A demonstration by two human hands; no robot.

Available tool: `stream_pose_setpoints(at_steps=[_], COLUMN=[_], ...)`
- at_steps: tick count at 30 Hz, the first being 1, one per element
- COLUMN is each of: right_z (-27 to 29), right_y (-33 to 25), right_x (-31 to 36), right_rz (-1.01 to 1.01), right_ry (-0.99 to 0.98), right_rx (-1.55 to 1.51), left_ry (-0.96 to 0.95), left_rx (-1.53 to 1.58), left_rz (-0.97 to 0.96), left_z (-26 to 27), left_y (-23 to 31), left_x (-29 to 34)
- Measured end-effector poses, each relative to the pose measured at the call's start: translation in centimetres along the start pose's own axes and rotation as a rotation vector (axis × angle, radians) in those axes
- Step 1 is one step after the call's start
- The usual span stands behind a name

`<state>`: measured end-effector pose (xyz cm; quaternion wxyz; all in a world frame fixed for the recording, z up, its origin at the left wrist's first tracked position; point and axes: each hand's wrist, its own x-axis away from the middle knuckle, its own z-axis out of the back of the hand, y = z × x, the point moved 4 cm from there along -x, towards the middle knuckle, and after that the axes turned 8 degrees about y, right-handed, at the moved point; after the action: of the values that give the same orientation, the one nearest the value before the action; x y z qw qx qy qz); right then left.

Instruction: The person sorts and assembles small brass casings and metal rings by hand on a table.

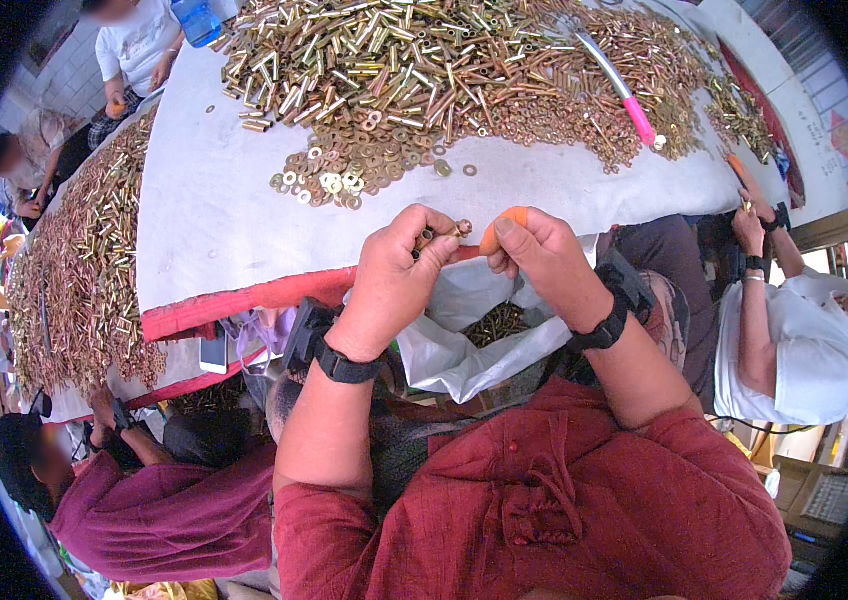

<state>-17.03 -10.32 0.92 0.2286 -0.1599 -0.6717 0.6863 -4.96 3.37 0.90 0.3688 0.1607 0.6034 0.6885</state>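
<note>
So your left hand (406, 268) is curling mostly closed, pinching a few small metal pieces (462, 229) between thumb and fingers. They're looking brassy and shiny: a round copper-toned end is poking out past your thumb, and an open tube end is showing between your fingers. All of it's sitting just above the table's near edge. Your right hand (556, 268) is facing it, fingers bending in and thumb pressing an orange cover (506, 228); I can't tell if it's gripping any metal too. Below, a white bag (464, 370) is gaping open with more tubes (496, 326) lying inside. Further out, flat washers (339, 180) are lying loose on the white cloth (214, 200), in front of a big heap of gold tubes (364, 60). A pink-handled tool (636, 120) is resting on the heap's right side.
</note>
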Motion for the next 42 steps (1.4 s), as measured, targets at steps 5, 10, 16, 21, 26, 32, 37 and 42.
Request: stream_pose_setpoints(at_steps=[5,10,16,21,26,32,37,42], right_z=[-0.4,-0.5,-1.0,-0.3,1.1,-2.1,-3.4,-4.8], right_y=[0.1,0.5,-0.3,0.5,-1.0,-1.6,-2.4,-3.3], right_x=[-0.3,-0.6,-0.7,-1.1,-5.2,-11.6,-14.6,-15.2], right_rz=[0.019,-0.004,0.022,0.017,0.16,0.658,0.571,0.763], right_ry=[0.019,-0.035,-0.002,-0.045,0.063,0.212,0.234,0.202], right_rx=[-0.069,-0.07,-0.089,0.063,0.47,0.844,1.079,1.23], left_ry=[0.012,-0.017,-0.006,0.014,-0.326,-0.043,0.14,0.194], left_rx=[0.078,0.043,0.017,0.037,-0.124,0.154,0.687,0.836], left_rz=[0.037,0.054,0.086,0.1,0.013,0.289,0.522,0.538], left_z=[-0.3,-0.4,-0.4,-0.1,-1.0,0.2,1.6,2.3], left_y=[-0.6,-0.7,-0.9,-1.2,0.2,-0.8,-2.8,-2.9], left_x=[0.0,-0.1,-0.3,-0.1,0.8,-1.0,-2.2,-2.4])
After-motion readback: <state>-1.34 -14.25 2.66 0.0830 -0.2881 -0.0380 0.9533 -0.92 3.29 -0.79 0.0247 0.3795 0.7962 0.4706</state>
